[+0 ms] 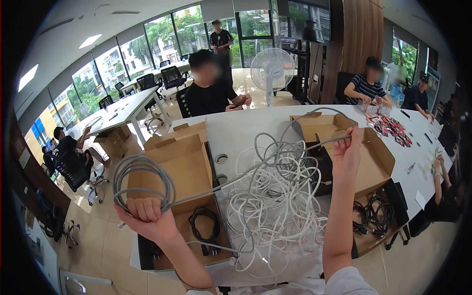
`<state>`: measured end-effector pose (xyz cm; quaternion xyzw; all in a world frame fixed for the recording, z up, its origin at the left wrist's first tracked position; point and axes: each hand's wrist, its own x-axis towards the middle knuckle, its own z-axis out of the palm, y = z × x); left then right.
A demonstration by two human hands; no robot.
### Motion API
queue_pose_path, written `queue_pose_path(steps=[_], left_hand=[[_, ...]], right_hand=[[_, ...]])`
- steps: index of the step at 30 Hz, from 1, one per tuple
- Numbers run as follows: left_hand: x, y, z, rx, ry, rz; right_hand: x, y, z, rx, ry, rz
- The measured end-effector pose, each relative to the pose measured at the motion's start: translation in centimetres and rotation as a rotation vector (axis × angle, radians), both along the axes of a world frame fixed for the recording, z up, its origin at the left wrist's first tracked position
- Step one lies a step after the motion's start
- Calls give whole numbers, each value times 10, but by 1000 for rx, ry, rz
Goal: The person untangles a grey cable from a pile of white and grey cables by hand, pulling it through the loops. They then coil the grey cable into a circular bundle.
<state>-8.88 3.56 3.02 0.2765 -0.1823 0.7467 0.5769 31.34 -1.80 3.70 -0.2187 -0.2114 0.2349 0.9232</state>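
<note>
My left hand (145,219) is closed around a coil of grey cable (167,178), its loops standing up above the fist. From the coil the cable runs to the right across the table. My right hand (346,152), raised at the far right of the pile, pinches the same cable, and a loose loop arches behind it. Between my hands lies a tangled heap of white cable (275,206) with some grey strands over it. Below my left hand, an open cardboard box (167,167) holds a coiled black power cord (204,223).
Another open box (371,157) with black cords (378,216) stands at the right. Two tape rolls (221,159) sit beside the left box. Across the white table (236,128) sits a person (209,88) in black; farther right, a person is by small red packets (391,129).
</note>
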Motion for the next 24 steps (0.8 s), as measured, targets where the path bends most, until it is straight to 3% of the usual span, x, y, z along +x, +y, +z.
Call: queue_pose_path(steps=[5, 8, 17, 20, 24], left_hand=[[9, 0, 1, -49, 21, 48], [14, 2, -1, -54, 45, 60], [28, 8, -8, -53, 98, 55], [30, 9, -8, -75, 104, 65], [34, 8, -10, -110, 98, 36]], right_hand=[[-6, 4, -11, -229, -197, 66], [-13, 3, -10, -625, -644, -95], [-64, 1, -1, -288, -957, -686], [-82, -5, -8, -295, -928, -282], [-104, -7, -11, -518, -1027, 564]])
